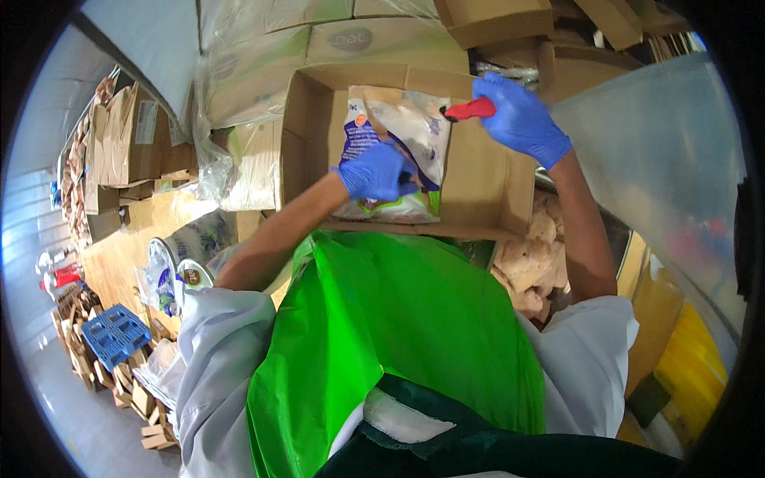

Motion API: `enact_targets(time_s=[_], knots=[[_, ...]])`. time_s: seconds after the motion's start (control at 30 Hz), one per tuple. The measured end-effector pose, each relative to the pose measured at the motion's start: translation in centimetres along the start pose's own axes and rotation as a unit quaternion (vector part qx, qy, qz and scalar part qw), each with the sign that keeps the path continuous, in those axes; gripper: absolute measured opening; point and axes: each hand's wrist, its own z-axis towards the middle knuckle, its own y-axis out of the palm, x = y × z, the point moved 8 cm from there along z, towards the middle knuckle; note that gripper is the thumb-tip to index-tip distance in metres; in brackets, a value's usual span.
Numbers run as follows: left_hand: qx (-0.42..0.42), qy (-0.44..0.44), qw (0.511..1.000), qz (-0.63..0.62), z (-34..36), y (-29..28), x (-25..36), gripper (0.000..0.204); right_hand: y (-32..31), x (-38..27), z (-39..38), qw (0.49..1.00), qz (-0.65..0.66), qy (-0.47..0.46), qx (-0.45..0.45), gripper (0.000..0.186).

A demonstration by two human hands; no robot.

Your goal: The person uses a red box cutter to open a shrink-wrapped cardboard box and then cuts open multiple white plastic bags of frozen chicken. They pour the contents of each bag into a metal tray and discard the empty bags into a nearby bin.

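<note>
An open cardboard box [478, 191] lies in front of me, with a white, purple and green printed plastic bag [414, 119] inside, toward its left half. My left hand [376, 171], in a blue glove, is closed at the middle of the bag, its fingers curled against the film. A dark patch shows by those fingers, too small to name. Over the box's far right corner, my gloved right hand [522, 119] is closed around a red hand tool [472, 110]. The tool's dark end points left, close to the bag's upper right edge; its kind is unclear.
Wrapped cartons [382, 44] are stacked behind the box. Pale, uneven pieces [530, 267] fill a space beneath my right forearm. Printed film rolls [191, 275] stand left of my left arm. A blue plastic pallet [115, 334] and cardboard scraps lie farther left. Translucent sheeting [661, 159] hangs at right.
</note>
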Motion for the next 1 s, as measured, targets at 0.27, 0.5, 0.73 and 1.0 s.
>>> enact_targets(time_s=[0.27,0.5,0.73,1.0], knots=[[-0.012,0.086,0.994,0.066,1.3,-1.7,-10.7,0.023,10.4,-0.1,-6.2,0.949,-0.109,0.092,-0.281,0.013],[0.057,0.077,0.981,-0.167,0.4,-2.3,-6.4,0.017,18.8,-3.8,-0.2,0.985,-0.083,0.041,-0.145,0.019],[0.115,0.104,0.985,-0.078,-3.3,-4.8,-2.0,0.011,2.9,6.2,-1.7,0.945,-0.234,0.203,-0.102,0.020],[0.147,-0.007,0.978,-0.149,-2.1,-4.0,-4.7,0.016,17.2,-7.8,-11.5,0.656,0.639,0.391,-0.095,0.039]])
